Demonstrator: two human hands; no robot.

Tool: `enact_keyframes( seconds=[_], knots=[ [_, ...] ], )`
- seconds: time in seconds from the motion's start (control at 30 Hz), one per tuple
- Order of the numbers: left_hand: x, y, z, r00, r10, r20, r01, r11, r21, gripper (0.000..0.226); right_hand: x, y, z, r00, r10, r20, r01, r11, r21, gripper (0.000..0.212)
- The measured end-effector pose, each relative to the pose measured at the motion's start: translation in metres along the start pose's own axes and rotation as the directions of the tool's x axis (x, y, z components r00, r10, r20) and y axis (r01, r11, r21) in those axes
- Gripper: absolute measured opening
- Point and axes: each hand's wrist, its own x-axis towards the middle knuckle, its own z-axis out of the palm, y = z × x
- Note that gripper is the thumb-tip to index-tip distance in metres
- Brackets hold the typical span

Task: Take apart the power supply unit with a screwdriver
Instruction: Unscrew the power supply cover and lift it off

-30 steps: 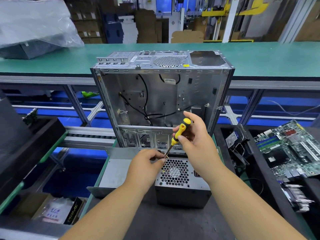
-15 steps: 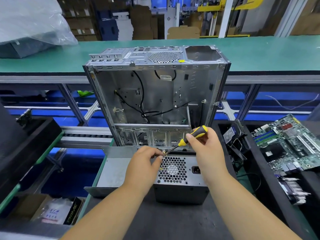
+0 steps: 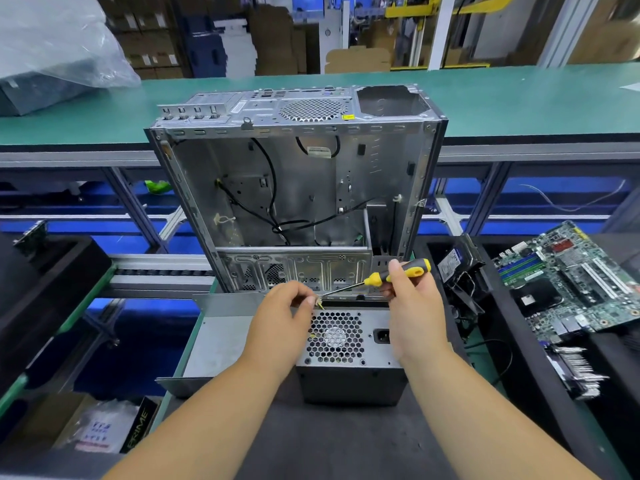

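A grey power supply unit (image 3: 349,372) with a honeycomb fan grille and a power socket stands on the dark mat in front of me. My right hand (image 3: 414,313) grips a yellow-and-black screwdriver (image 3: 398,273), its shaft pointing left and down toward the unit's top left corner. My left hand (image 3: 280,320) rests at that corner, its fingertips pinched together right at the screwdriver's tip, seemingly on a small screw there.
An empty silver computer case (image 3: 294,188) stands open just behind the unit. A loose metal side panel (image 3: 221,337) lies to the left. A motherboard (image 3: 575,282) and black cables fill trays on the right. A green bench (image 3: 519,98) runs across the back.
My right hand has swung the screwdriver handle to the right and lowered it, so the shaft now lies much flatter. My left hand stays at the unit's top left corner.
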Motion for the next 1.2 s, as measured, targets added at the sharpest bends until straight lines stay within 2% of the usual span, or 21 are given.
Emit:
enact_keyframes(
  seconds=[0.07, 0.13, 0.17, 0.23, 0.3, 0.37, 0.43, 0.47, 0.53, 0.67, 0.73, 0.8, 0.93, 1.07, 1.2],
  knots=[
    [0.001, 0.006, 0.001, 0.999, -0.035, -0.008, 0.034, 0.995, -0.092, 0.019, 0.006, -0.002, -0.004, 0.998, 0.066, -0.004, -0.063, 0.961, 0.268, 0.021],
    [-0.001, 0.013, 0.004, 0.999, -0.040, 0.010, 0.041, 0.986, -0.163, 0.017, 0.011, -0.010, -0.010, 0.988, 0.153, 0.018, -0.143, 0.866, 0.479, 0.026],
    [-0.003, 0.017, 0.007, 0.999, -0.026, 0.034, 0.032, 0.983, -0.183, 0.018, 0.014, -0.015, -0.014, 0.982, 0.183, 0.039, -0.175, 0.832, 0.527, 0.028],
    [-0.006, 0.024, 0.014, 0.995, 0.015, 0.094, 0.004, 0.980, -0.199, 0.019, 0.017, -0.025, -0.024, 0.974, 0.190, 0.123, -0.226, 0.826, 0.516, 0.030],
    [-0.008, 0.033, 0.022, 0.987, 0.061, 0.151, -0.026, 0.974, -0.223, 0.020, 0.016, -0.034, -0.032, 0.961, 0.144, 0.237, -0.220, 0.916, 0.335, 0.023],
    [-0.010, 0.043, 0.029, 0.976, 0.115, 0.184, -0.069, 0.969, -0.238, 0.022, 0.012, -0.041, -0.038, 0.948, 0.117, 0.295, -0.110, 0.993, -0.042, 0.017],
    [-0.011, 0.052, 0.036, 0.967, 0.182, 0.179, -0.140, 0.964, -0.224, 0.023, 0.005, -0.042, -0.043, 0.931, 0.137, 0.338, -0.008, 0.935, -0.356, 0.024],
    [-0.011, 0.056, 0.040, 0.963, 0.210, 0.171, -0.170, 0.960, -0.222, 0.023, 0.002, -0.041, -0.046, 0.920, 0.157, 0.359, 0.015, 0.902, -0.432, 0.029],
    [-0.011, 0.062, 0.046, 0.958, 0.234, 0.165, -0.196, 0.956, -0.218, 0.022, -0.004, -0.038, -0.051, 0.913, 0.194, 0.360, -0.008, 0.888, -0.459, 0.031],
    [-0.011, 0.066, 0.060, 0.943, 0.267, 0.200, -0.229, 0.954, -0.192, 0.026, -0.010, -0.036, -0.069, 0.932, 0.201, 0.302, -0.054, 0.900, -0.433, 0.016],
    [-0.010, 0.064, 0.066, 0.910, 0.312, 0.272, -0.284, 0.949, -0.140, 0.027, -0.011, -0.034, -0.080, 0.941, 0.204, 0.271, -0.060, 0.887, -0.458, 0.011],
    [-0.008, 0.062, 0.071, 0.865, 0.338, 0.370, -0.334, 0.939, -0.078, 0.028, -0.009, -0.028, -0.093, 0.968, 0.177, 0.179, -0.062, 0.858, -0.511, 0.015],
    [0.000, 0.060, 0.072, 0.862, 0.300, 0.407, -0.272, 0.954, -0.128, 0.023, -0.002, -0.016, -0.133, 0.993, 0.090, -0.078, -0.119, 0.678, -0.725, 0.014],
    [0.002, 0.059, 0.071, 0.869, 0.289, 0.402, -0.249, 0.957, -0.148, 0.020, 0.002, -0.006, -0.173, 0.968, 0.140, -0.208, -0.250, 0.454, -0.855, 0.011],
    [0.002, 0.057, 0.072, 0.861, 0.306, 0.407, -0.275, 0.952, -0.134, 0.018, 0.002, 0.002, -0.196, 0.935, 0.196, -0.295, -0.348, 0.354, -0.868, 0.008]
  ],
)
